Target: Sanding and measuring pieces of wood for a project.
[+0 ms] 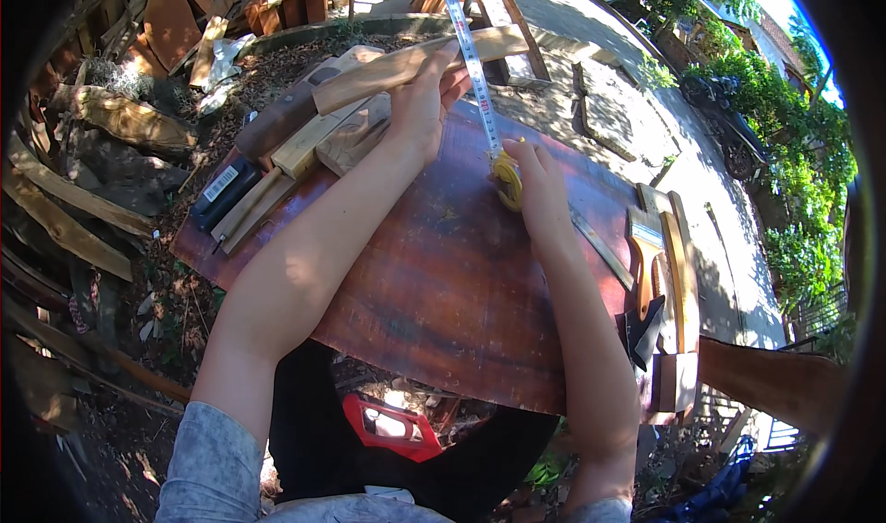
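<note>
My left hand (pixel 423 108) is raised over the far side of the table, closed around a pale, slightly curved piece of wood (pixel 369 76). In my right hand (pixel 538 184) is a yellow tape measure (pixel 507 180), held over the middle of the tabletop. Its blade (pixel 472 66) is pulled out and runs up and away from me, crossing the wood near its right part. Beneath both hands lies the reddish-brown wooden tabletop (pixel 434 311). Left of my left forearm, several wood pieces (pixel 309 143) rest beside a black object with a white label (pixel 224 191).
A flat brush (pixel 645 242), a metal strip (pixel 602 248) and narrow wood pieces (pixel 683 274) lie along the table's right edge. A red-framed object (pixel 392 428) is below the near edge. Scrap wood (pixel 125 117) piles up on the left; a motorcycle (pixel 729 122) stands far right.
</note>
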{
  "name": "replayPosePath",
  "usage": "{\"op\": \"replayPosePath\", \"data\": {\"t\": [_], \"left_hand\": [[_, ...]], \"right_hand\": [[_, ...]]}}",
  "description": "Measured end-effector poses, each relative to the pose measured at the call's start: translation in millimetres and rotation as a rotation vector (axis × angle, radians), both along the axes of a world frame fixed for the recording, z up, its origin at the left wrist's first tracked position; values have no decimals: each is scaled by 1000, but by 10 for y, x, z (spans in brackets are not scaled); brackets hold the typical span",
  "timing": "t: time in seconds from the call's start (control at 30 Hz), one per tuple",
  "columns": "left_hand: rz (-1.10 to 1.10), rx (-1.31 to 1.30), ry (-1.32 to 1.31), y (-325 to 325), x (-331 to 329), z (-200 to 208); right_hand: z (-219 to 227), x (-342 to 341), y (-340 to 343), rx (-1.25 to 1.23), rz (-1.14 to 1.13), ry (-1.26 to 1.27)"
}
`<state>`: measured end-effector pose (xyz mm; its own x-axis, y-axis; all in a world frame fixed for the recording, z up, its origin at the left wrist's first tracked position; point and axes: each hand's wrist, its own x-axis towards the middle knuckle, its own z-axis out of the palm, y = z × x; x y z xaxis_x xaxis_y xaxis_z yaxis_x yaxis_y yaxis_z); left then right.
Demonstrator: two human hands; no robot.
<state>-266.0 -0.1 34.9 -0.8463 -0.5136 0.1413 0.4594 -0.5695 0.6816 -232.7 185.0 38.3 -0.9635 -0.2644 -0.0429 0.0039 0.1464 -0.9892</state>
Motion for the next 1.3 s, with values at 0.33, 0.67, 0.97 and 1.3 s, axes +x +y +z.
{"op": "replayPosePath", "data": {"t": [0.33,0.67,0.97,1.3], "left_hand": [[7,-1,28,-21,15,43],[34,-2,-27,-10,32,82],[19,-19,-15,-46,0,29],[5,-24,-6,-33,21,39]], "right_hand": [[-25,-11,-18,-48,-15,35],[-120,-98,11,51,-14,74],[-83,-23,-30,60,16,67],[-139,-65,-20,70,14,107]]}}
